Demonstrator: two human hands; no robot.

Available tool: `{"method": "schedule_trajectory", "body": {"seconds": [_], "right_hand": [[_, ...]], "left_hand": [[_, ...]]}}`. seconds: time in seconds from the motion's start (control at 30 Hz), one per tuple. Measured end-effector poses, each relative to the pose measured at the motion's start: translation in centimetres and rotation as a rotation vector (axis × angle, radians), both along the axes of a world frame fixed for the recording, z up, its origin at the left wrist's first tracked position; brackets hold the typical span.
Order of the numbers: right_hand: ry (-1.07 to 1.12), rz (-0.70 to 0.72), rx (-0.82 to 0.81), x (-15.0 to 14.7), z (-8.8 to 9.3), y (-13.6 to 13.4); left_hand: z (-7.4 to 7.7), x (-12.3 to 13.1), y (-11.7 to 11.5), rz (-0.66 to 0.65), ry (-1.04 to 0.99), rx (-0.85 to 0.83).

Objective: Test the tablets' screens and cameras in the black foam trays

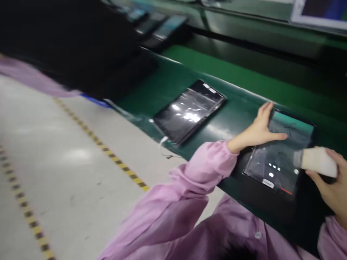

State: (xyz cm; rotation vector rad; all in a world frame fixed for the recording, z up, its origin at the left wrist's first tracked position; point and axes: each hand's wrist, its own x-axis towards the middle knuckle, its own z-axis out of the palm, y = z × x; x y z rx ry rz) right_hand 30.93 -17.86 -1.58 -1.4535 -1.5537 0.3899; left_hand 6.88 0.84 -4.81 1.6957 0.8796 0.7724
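A tablet (pixel 284 155) with a shiny film-like surface lies on the green bench at the right. My left hand (pixel 260 130) rests at its upper left edge, fingers stretched and thumb reaching over the screen. In my right hand (pixel 330 180) is a white and cream bottle-shaped object (pixel 320 161), gripped between thumb and fingers. Its blurred grey end points left, over the tablet's right side; whether it touches the screen I cannot tell. A small white label (pixel 268 183) and a red mark show along the tablet's lower edge.
Left of my arm, a stack of dark, film-wrapped tablets (pixel 189 108) lies on the green bench (pixel 225 126), a white cable (pixel 162 142) near its corner. Further devices (pixel 170 27) sit at the back. A large black shape (pixel 67 43) and a pink sleeve (pixel 38 77) fill the upper left.
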Motion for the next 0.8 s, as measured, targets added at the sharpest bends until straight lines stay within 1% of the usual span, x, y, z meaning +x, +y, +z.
{"method": "schedule_trajectory", "body": {"seconds": [0.07, 0.17, 0.3, 0.4, 0.5, 0.63, 0.73, 0.8], "right_hand": [[-0.062, 0.009, -0.023, 0.1, 0.1, 0.2], [-0.038, 0.033, -0.044, -0.3, 0.2, 1.0], [0.011, 0.048, -0.041, -0.7, 0.5, 1.1], [0.01, 0.047, -0.023, -0.7, 0.7, 1.0], [-0.012, 0.062, -0.003, -0.7, 0.9, 1.1], [-0.041, 0.072, 0.019, -0.7, 1.0, 1.2], [-0.061, 0.079, 0.02, -0.6, 1.1, 1.2], [-0.072, 0.081, 0.025, -0.6, 1.1, 1.2]], "left_hand": [[0.5, -1.2, -0.6, -0.076, 0.055, 0.146], [1.9, -2.4, -1.8, -0.214, 0.11, 0.295], [3.3, -2.8, -3.4, -0.373, 0.161, 0.374], [3.5, -2.6, -4.1, -0.457, 0.196, 0.397], [3.3, -2.4, -4.5, -0.483, 0.209, 0.407], [3.0, -2.4, -4.5, -0.449, 0.203, 0.409], [3.2, -3.0, -4.0, -0.442, 0.189, 0.407], [3.4, -3.5, -3.7, -0.469, 0.203, 0.406]]}}
